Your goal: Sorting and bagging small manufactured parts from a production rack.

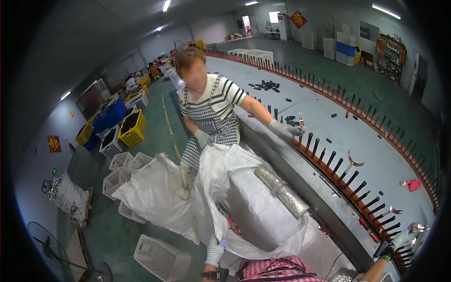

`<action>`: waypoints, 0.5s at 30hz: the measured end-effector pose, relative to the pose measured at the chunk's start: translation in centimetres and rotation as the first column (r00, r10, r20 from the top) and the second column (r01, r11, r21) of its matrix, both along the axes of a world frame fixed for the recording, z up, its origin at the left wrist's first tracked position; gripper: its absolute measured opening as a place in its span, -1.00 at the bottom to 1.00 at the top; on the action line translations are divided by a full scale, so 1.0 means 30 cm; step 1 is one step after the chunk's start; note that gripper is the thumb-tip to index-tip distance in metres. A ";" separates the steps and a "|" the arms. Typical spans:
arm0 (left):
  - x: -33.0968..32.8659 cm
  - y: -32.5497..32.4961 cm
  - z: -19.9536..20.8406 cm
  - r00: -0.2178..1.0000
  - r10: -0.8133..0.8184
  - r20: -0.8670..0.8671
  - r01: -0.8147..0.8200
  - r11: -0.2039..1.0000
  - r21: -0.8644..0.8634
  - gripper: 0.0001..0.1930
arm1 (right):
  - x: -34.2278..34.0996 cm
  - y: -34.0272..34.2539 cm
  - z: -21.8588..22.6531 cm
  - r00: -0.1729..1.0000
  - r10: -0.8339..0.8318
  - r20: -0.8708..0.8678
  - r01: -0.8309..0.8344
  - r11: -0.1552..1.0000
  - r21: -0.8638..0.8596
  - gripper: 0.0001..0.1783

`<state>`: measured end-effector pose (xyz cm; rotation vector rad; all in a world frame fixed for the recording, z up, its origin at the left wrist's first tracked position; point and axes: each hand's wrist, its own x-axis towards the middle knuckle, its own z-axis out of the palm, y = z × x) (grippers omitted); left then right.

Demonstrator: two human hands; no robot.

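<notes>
My left hand (214, 254), in a striped glove, is closed at the near rim of a large white woven sack (211, 188). Inside the sack, some copper-coloured shiny pieces show near the bottom. On the right, my gloved right hand (400, 238) reaches over the line's edge, its fingers closed at a shiny copper-coloured metal piece (417, 228). Beside it stands a row of upright black handles (373, 202) on a red-brown rail. Copper-coloured Y-shaped heads (355, 163) top a few of them. Clear plastic-wrapped rolls (282, 191) lie along the sack's far side.
Across the sack, a co-worker (211, 103) in a checked apron rests one gloved hand on it and reaches to the rail with the other. Loose black parts (267, 86) lie on the grey table. Left are a white crate (162, 258), yellow crates (133, 128) and a fan (56, 254).
</notes>
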<state>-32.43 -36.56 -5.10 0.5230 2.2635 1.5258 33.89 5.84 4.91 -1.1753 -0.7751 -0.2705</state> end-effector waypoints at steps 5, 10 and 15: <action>0.016 0.003 0.054 1.000 -0.015 0.006 0.015 0.993 -0.119 -0.45 | -0.628 -0.123 0.224 0.929 0.369 -0.029 -0.365 0.926 0.093 -0.64; 0.029 -0.016 0.028 1.000 -0.016 0.023 0.015 0.999 0.028 -0.45 | -1.284 -0.353 0.232 0.421 0.870 -0.255 -0.906 0.416 -0.076 -0.75; 0.098 -0.033 0.115 1.000 -0.026 -0.007 0.026 0.996 -0.085 -0.45 | -1.475 -0.466 0.009 -0.588 0.789 0.179 -0.334 -0.035 -0.942 -0.59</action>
